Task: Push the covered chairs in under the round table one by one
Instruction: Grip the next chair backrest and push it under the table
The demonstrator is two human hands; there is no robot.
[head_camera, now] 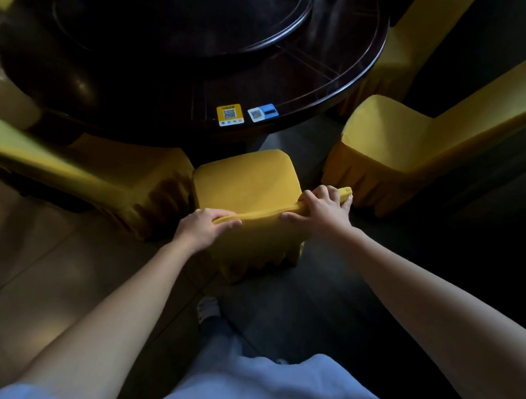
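A chair in a yellow cover [244, 180] stands right in front of me, its seat facing the dark round table [305, 89]. My left hand [204, 227] grips the left end of the chair's back top edge. My right hand [321, 209] grips the right end of the same edge, fingers curled over it. The seat's front edge lies close to the table's rim, at the table's near edge.
A second covered chair [106, 174] sits close on the left, its skirt touching this one. A third covered chair [408, 145] stands apart on the right, pulled away from the table. Another chair [410, 46] is behind it. Two QR stickers [230, 115] lie on the tabletop. My foot [207, 310] is on the tiled floor below.
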